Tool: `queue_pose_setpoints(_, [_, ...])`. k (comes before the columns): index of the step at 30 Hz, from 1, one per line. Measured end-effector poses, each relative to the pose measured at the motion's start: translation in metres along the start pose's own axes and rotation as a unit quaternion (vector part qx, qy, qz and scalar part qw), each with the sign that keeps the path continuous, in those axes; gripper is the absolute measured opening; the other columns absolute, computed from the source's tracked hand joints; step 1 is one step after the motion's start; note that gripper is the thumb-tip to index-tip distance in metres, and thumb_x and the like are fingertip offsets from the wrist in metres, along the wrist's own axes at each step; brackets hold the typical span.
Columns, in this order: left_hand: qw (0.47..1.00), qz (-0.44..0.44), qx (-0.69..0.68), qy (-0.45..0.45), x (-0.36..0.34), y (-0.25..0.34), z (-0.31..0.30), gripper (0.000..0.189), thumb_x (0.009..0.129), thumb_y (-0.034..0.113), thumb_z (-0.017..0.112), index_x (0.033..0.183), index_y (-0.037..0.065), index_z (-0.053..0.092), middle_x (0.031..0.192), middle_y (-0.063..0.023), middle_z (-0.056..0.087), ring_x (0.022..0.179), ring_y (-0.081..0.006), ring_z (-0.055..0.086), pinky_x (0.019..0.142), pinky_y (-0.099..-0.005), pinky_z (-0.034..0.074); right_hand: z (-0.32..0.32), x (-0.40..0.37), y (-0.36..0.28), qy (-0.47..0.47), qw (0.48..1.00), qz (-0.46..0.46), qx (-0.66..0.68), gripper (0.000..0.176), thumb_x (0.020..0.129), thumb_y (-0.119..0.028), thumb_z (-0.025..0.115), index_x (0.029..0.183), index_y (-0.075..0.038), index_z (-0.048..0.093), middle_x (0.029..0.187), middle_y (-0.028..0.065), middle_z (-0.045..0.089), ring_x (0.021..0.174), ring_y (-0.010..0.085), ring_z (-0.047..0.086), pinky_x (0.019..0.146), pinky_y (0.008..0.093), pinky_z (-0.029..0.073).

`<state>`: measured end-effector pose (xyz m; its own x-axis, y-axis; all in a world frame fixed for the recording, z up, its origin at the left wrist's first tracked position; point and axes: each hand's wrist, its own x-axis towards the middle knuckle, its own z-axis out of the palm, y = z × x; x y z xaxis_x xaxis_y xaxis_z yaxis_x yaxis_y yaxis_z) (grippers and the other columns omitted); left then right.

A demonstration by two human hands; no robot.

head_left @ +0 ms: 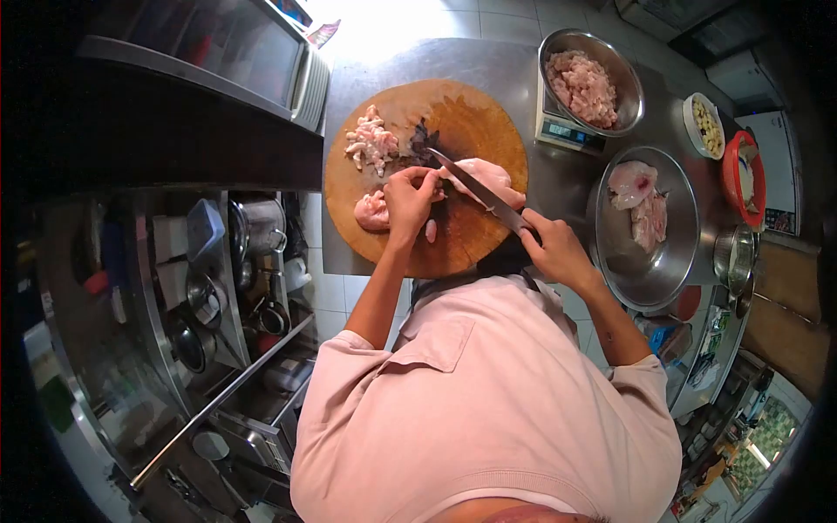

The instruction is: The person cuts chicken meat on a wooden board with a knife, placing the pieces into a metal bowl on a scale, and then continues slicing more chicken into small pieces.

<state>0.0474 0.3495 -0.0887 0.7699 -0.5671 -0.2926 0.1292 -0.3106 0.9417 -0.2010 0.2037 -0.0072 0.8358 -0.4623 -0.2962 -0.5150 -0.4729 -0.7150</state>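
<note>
1. The right hand (pixel 554 248) has its fingers wrapped round the handle of the knife (pixel 478 187), over the board's near-right edge.
2. The left hand (pixel 410 199) has its fingertips bunched beside the blade; whether they pinch a scrap, I cannot tell.
3. The meat (pixel 495 177) lies at the right edge of the board (pixel 478 113), partly behind the blade.
4. For clean cuts, I'd curl the left fingertips back from the edge and draw long, light strokes; flesh this slick probably slides.
5. Textures: the meat is smooth, pale and rounded; the diced bits (pixel 373 144), toward the far-left edge, are glossy and uneven.
6. The board is round, worn wood on a metal counter (pixel 558 196).
</note>
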Motion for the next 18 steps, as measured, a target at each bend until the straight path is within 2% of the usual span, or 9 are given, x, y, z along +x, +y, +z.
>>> queue_pose_setpoints(5, [0.999, 0.027, -0.003, 0.025, 0.001, -0.01, 0.004, 0.02, 0.1, 0.012, 0.076, 0.098, -0.007, 0.081, 0.082, -0.0117, 0.081, 0.07, -0.0157, 0.078, 0.063, -0.0298, 0.063, -0.006, 0.018, 0.001, -0.031, 0.998, -0.009, -0.047, 0.024, 0.101, -0.02, 0.062, 0.121, -0.007, 0.067, 0.091, 0.0317, 0.072, 0.088, 0.0542, 0.07, 0.083, 0.0622, 0.055])
queue_pose_setpoints(7, [0.994, 0.07, 0.071, 0.053, -0.003, -0.008, 0.006, 0.018, 0.099, 0.012, 0.076, 0.096, -0.005, 0.081, 0.08, -0.0114, 0.081, 0.067, -0.0157, 0.077, 0.062, -0.0311, 0.061, -0.005, 0.028, -0.003, -0.028, 0.998, -0.041, -0.044, 0.031, 0.101, -0.02, 0.063, 0.129, -0.008, 0.069, 0.093, 0.0326, 0.073, 0.09, 0.0537, 0.071, 0.085, 0.0613, 0.056])
queue_pose_setpoints(10, [0.992, 0.069, 0.075, 0.079, -0.008, -0.003, 0.012, 0.016, 0.097, 0.011, 0.076, 0.095, -0.004, 0.08, 0.078, -0.0127, 0.08, 0.064, -0.0176, 0.076, 0.063, -0.0324, 0.061, 0.0, 0.053, -0.011, -0.069, 0.995, -0.034, -0.061, 0.034, 0.1, -0.019, 0.063, 0.13, -0.007, 0.07, 0.098, 0.0334, 0.073, 0.095, 0.0524, 0.072, 0.088, 0.0603, 0.056])
queue_pose_setpoints(14, [0.985, 0.076, 0.125, 0.087, -0.018, 0.011, 0.016, 0.016, 0.097, 0.011, 0.076, 0.095, -0.005, 0.079, 0.079, -0.014, 0.08, 0.066, -0.0201, 0.077, 0.066, -0.0345, 0.061, 0.02, 0.079, -0.01, -0.055, 0.995, -0.074, -0.024, 0.033, 0.1, -0.016, 0.064, 0.132, -0.006, 0.07, 0.1, 0.0324, 0.073, 0.096, 0.0519, 0.071, 0.087, 0.0563, 0.057])
queue_pose_setpoints(16, [0.975, 0.12, 0.151, 0.108, -0.021, 0.017, 0.017, 0.015, 0.097, 0.01, 0.075, 0.095, -0.005, 0.079, 0.08, -0.0154, 0.08, 0.069, -0.0216, 0.077, 0.067, -0.0361, 0.06, 0.025, 0.083, -0.014, -0.007, 0.992, -0.124, -0.003, 0.033, 0.101, -0.016, 0.063, 0.131, -0.005, 0.071, 0.102, 0.0317, 0.073, 0.097, 0.0516, 0.071, 0.089, 0.0567, 0.057])
queue_pose_setpoints(18, [0.974, 0.121, 0.156, 0.11, -0.02, 0.016, 0.015, 0.015, 0.097, 0.01, 0.075, 0.095, -0.005, 0.079, 0.08, -0.0155, 0.08, 0.069, -0.0219, 0.077, 0.067, -0.0366, 0.06, 0.016, 0.075, -0.022, -0.023, 0.995, -0.097, -0.026, 0.032, 0.101, -0.016, 0.063, 0.13, -0.005, 0.07, 0.101, 0.0314, 0.073, 0.096, 0.0516, 0.071, 0.088, 0.0574, 0.057])
